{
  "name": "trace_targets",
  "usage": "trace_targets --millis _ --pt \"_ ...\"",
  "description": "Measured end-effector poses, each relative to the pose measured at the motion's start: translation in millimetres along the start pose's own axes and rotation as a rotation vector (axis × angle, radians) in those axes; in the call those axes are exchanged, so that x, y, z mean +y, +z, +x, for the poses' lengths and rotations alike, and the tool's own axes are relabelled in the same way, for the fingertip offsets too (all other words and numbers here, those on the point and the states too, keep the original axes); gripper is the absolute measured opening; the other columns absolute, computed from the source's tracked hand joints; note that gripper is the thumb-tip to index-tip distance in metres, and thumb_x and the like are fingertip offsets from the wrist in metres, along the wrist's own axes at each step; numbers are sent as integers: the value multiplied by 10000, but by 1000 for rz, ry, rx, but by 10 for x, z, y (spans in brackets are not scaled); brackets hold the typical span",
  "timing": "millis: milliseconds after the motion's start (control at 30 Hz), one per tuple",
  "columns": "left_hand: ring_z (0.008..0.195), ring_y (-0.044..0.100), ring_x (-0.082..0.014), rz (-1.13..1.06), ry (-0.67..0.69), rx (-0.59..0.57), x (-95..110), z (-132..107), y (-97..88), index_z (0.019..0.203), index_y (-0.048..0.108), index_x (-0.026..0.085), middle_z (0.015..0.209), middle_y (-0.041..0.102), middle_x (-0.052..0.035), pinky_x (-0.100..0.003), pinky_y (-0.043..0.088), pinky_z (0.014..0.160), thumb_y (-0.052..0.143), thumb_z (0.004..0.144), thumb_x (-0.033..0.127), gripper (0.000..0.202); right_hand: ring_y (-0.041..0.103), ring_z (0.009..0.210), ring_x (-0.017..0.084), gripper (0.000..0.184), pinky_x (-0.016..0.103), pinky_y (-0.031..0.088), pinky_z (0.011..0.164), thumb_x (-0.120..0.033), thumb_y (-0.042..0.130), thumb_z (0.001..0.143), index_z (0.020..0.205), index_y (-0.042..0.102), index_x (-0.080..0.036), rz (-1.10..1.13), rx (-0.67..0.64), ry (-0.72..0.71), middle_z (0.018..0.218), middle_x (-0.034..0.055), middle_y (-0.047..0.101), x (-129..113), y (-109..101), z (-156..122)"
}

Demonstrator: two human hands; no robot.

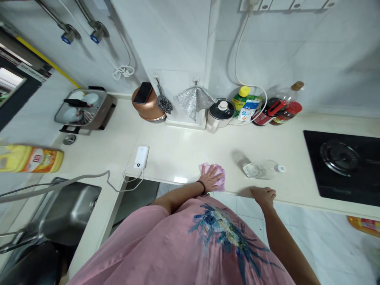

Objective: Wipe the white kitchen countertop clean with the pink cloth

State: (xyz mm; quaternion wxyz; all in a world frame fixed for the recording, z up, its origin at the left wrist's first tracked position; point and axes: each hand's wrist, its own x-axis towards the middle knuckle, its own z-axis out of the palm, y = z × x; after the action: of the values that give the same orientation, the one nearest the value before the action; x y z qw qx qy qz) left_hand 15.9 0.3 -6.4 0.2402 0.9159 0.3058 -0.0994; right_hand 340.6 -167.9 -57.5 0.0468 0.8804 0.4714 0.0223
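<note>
My left hand (210, 180) lies flat with fingers spread on a crumpled pink cloth (220, 183), pressing it to the pale countertop (175, 158) close to the front edge. A dark bracelet circles that wrist. At the counter's edge to the right, my right hand (264, 196) holds nothing, its thumb apart and its fingers loosely bent. Just beyond it stands a clear bottle (261, 170) with a white cap and some clear liquid inside. The two hands are apart, and the bottle is not touched by either.
A white power bank (141, 157) with a cable lies left of the cloth. Along the wall are a copper-coloured pot (145, 107) with a phone, a lidded electric pot (221, 113) and condiment bottles (286, 113). A black stove (344, 166) is right, a steel sink (69, 209) left.
</note>
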Motion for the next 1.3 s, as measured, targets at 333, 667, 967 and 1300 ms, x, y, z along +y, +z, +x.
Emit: trace_targets --millis 333,667,967,1300 --pt "1719 -7 -364 -25 -163 7 -470 553 -413 1744 313 417 1868 65 -44 -767 -76 1298 506 1036 644 768 448 1402 581 853 747 374 1085 -588 476 999 1478 517 116 193 -147 175 1488 470 480 -15 -19 -35" --pt "1709 -83 -404 -64 -399 48 -1053 1242 -1037 1784 170 370 1866 -60 -47 -786 -84 1279 440 1037 607 829 474 1385 576 862 719 403 1081 -560 539 967 1434 491 163 169 -152 152 1405 485 524 77 135 3" --pt "1708 -49 -424 -63 -431 76 -863 1803 -1159 1788 184 313 1863 66 -109 -800 -78 1272 399 1038 627 841 469 1399 533 680 744 363 1126 -494 494 1002 1419 573 36 205 -151 107 1442 402 545 3 -33 -60" --pt "1709 -69 -410 -43 -126 5 -166 2121 -817 1773 232 376 1867 9 -59 -768 -115 1284 491 1006 651 855 422 1462 548 666 781 342 1154 -465 533 990 1489 556 -24 264 -112 143 1514 366 523 -156 -228 -139"
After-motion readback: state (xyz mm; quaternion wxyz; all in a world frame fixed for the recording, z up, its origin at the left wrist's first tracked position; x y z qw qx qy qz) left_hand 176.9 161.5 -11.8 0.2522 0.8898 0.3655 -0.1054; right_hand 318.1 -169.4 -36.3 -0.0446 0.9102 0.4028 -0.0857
